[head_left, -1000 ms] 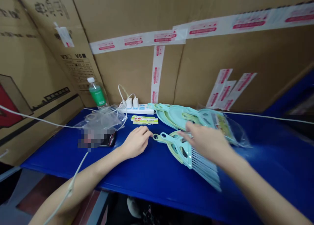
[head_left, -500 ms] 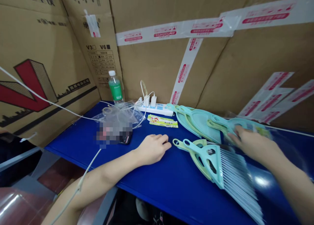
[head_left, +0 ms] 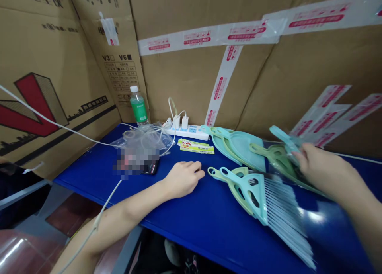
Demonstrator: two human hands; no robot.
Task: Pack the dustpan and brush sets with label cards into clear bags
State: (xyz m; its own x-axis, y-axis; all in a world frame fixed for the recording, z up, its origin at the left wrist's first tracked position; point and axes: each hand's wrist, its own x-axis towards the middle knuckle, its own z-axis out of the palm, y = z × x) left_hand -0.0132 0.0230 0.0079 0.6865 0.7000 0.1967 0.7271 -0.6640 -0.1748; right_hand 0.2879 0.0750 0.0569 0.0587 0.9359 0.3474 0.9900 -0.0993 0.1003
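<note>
The light-blue handle [head_left: 283,137] is partly hidden by the right hand [head_left: 322,166]; the dark device [head_left: 151,168] is partly masked by pixelation; 2 arms [head_left: 128,212] are cut off by edges.

On the bench [head_left: 191,222], the stacked brushes [head_left: 248,189] lie right of centre, with dustpans [head_left: 247,145] on their far side. Left of the dustpans, a power strip [head_left: 192,133] lies behind paper cards [head_left: 197,147]; farther left, a bottle [head_left: 139,110] stands behind a plastic bag [head_left: 141,139].

Slim forearms [head_left: 140,204] and wrists [head_left: 166,189], both bare
</note>
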